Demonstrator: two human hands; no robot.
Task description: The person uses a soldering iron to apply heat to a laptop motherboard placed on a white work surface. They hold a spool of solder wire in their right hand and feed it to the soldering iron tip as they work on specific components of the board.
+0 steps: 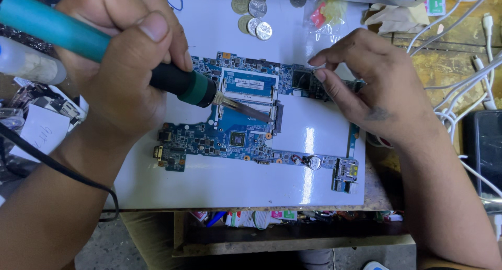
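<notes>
- Two hands work over a blue circuit board (235,134) lying on a white sheet (235,186).
- Left hand (120,66) grips a teal-handled soldering iron (183,84), tip over the board's middle.
- Right hand (366,87) pinches a thin metal piece (319,67) above the board's upper right.
- Coins (253,16) lie beyond; white cables (460,76) sprawl right.

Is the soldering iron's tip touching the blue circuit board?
Cannot tell. In the head view the soldering iron, held in the left hand, lies over the circuit board; no contact or gap shows.

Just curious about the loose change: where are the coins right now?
The coins lie at the top of the white board, just above the blue circuit board, between the two hands.
</notes>
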